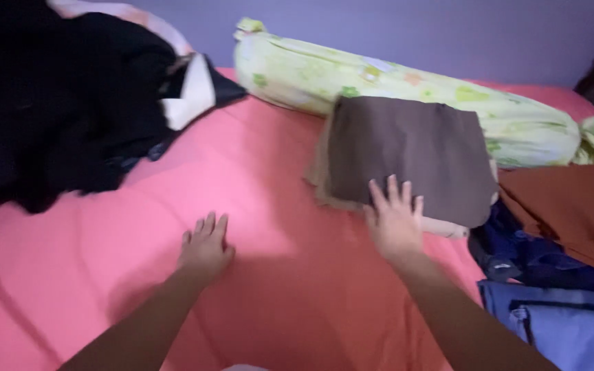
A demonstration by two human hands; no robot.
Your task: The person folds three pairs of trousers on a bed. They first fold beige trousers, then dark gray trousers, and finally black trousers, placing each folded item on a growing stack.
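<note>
My left hand [205,249] lies flat and open on the pink bed sheet [256,178], holding nothing. My right hand [394,218] rests with spread fingers on the near edge of a folded dark brown cloth [407,148]. That cloth tops a small stack of folded tan garments [319,172]. The stack leans against a long light-green patterned bolster pillow [379,82] lying across the far side of the bed.
A heap of black clothing with a white patch [70,96] covers the left part of the bed. At the right lie a rust-orange garment [572,206], a dark navy garment [531,257] and a blue garment [558,323]. A purple wall [448,27] stands behind.
</note>
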